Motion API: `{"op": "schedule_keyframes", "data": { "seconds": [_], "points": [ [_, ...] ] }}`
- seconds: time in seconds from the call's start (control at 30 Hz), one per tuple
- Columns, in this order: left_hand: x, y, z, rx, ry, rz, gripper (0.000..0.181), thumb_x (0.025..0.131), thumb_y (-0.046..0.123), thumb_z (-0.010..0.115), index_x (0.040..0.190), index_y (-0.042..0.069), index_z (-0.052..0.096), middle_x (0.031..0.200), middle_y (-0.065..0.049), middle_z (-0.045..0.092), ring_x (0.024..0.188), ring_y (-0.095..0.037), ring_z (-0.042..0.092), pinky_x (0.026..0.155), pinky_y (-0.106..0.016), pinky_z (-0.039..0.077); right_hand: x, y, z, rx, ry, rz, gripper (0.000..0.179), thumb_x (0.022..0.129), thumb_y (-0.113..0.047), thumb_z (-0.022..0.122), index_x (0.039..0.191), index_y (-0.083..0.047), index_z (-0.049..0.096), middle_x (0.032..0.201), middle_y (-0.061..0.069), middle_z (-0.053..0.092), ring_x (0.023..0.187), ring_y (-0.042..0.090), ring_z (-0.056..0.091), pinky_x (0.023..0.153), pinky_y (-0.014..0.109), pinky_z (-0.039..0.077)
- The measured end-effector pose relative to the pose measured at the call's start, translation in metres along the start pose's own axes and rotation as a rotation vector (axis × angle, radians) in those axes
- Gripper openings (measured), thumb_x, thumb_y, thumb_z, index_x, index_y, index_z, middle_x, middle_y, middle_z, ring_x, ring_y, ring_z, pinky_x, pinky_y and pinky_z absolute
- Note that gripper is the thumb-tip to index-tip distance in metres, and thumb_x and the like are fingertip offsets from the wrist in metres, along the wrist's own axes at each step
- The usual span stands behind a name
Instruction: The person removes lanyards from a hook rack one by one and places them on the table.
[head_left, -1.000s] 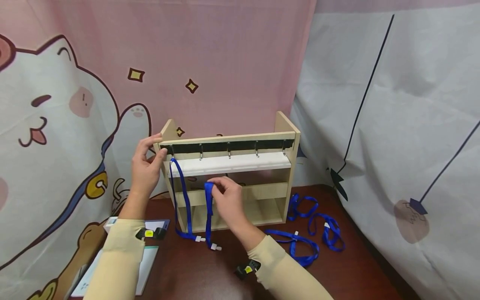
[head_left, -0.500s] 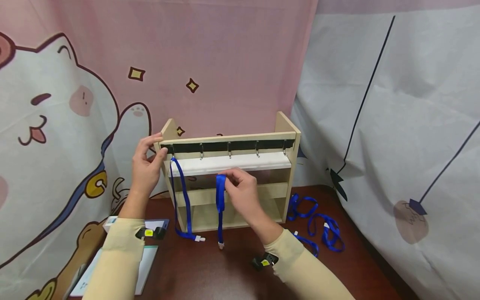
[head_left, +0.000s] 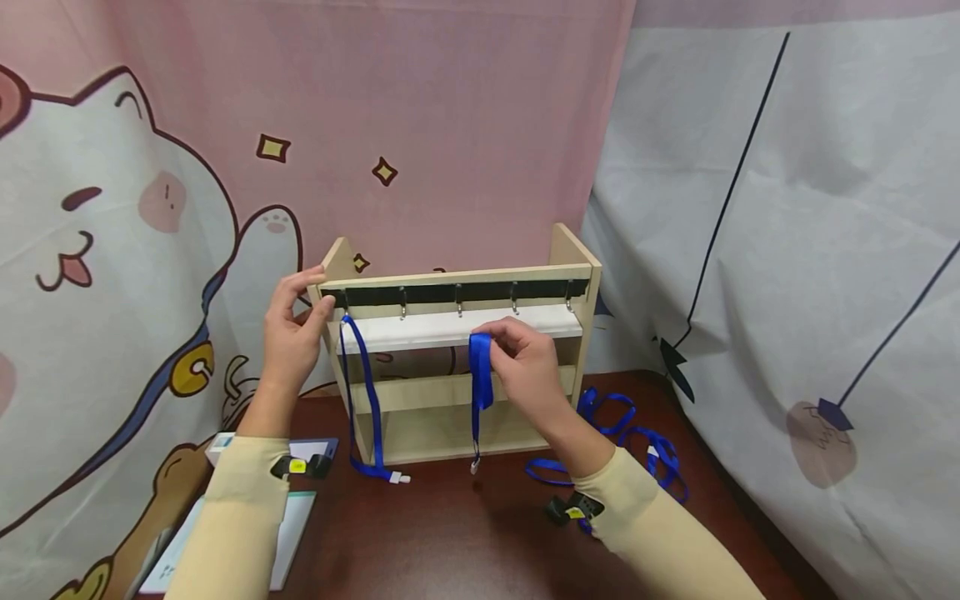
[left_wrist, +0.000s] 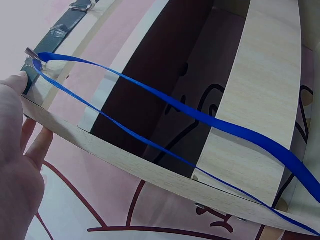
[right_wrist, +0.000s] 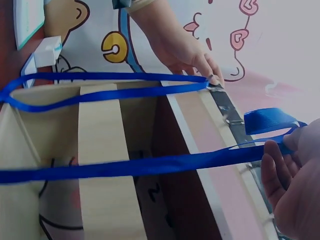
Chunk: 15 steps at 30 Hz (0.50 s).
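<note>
- Lanyard (head_left: 481, 367), head view: bright blue flat ribbon, doubled over at the top, hanging nearly straight, small clip (head_left: 475, 468) at the lower end. Sits in front of the wooden rack (head_left: 457, 387), just right of centre, below the gap between third and fourth hooks (head_left: 459, 310).
- Hands, same view: right hand (head_left: 528, 367) pinches the ribbon's top fold between thumb and fingers. Left hand (head_left: 292, 329) grips the rack's upper left corner.
- Second lanyard (head_left: 373, 400) looped on the leftmost hook, lower end on the desk (head_left: 420, 533), white clip (head_left: 400, 477) there. Loose lanyards (head_left: 665, 448) lie right of the rack, partly behind the right forearm. Only this view shows them.
- Left wrist view: second lanyard's hook end up close, two strands running apart, one broad, one nearly edge-on. Thumb on the end of the black strip (left_wrist: 57, 32), fingertips on the side panel's outer face, which the head view mostly hides. Strip looks crinkled and shiny here.
- Right wrist view: held lanyard shows satin sheen, a short loop standing open above the right hand, long run going left out of frame. Head view shows that loop as a flat fold.
</note>
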<state>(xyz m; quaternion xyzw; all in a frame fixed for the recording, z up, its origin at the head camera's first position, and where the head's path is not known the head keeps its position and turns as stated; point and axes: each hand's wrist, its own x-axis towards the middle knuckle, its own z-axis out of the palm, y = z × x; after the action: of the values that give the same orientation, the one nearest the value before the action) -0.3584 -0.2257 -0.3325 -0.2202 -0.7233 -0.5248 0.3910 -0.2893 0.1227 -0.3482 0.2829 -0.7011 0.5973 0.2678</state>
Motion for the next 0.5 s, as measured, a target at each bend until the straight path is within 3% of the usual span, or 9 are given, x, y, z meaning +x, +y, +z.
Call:
{"op": "schedule_keyframes", "data": {
  "seconds": [0.5],
  "points": [
    [0.000,0.003,0.000,-0.002,-0.001,-0.013,0.034,0.107,0.001,0.071,0.141,0.004,0.068,0.154,-0.004,0.061,0.143,-0.017,0.053,0.100,-0.019,0.055,-0.010,-0.017,-0.053,-0.100,-0.058,-0.087,0.013,0.106,0.001,0.071,0.110,-0.005,0.081,0.096,0.006,0.077,0.070,0.015,0.067,0.065,0.022,0.058]
  ]
}}
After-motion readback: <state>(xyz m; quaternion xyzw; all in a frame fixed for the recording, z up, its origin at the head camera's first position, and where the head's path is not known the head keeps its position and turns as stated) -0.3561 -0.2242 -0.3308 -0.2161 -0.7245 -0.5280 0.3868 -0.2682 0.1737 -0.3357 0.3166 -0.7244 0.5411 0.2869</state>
